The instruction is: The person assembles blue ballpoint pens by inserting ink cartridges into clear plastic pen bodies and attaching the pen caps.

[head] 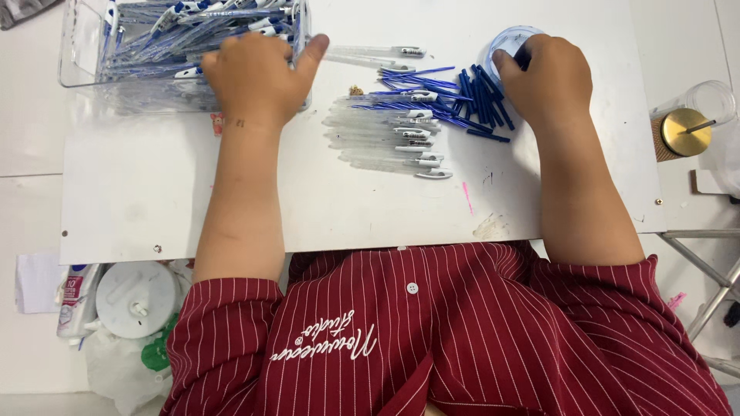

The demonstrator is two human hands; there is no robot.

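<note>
Lying heaped in a clear plastic bin [85,54] at upper left: finished blue-and-white pens [166,31]. Fanning out at upper centre-right: dark blue caps [482,108], loose, overlapping. Resting just left of them: frosted clear barrels [378,135], stacked roughly parallel, horizontal.

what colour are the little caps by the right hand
Dark blue; the loose pile of caps beside the right hand shows best in the head view.

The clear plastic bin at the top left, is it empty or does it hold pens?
It holds pens: the clear bin is piled with blue-and-white pens, and the left hand rests on its near edge.
</note>
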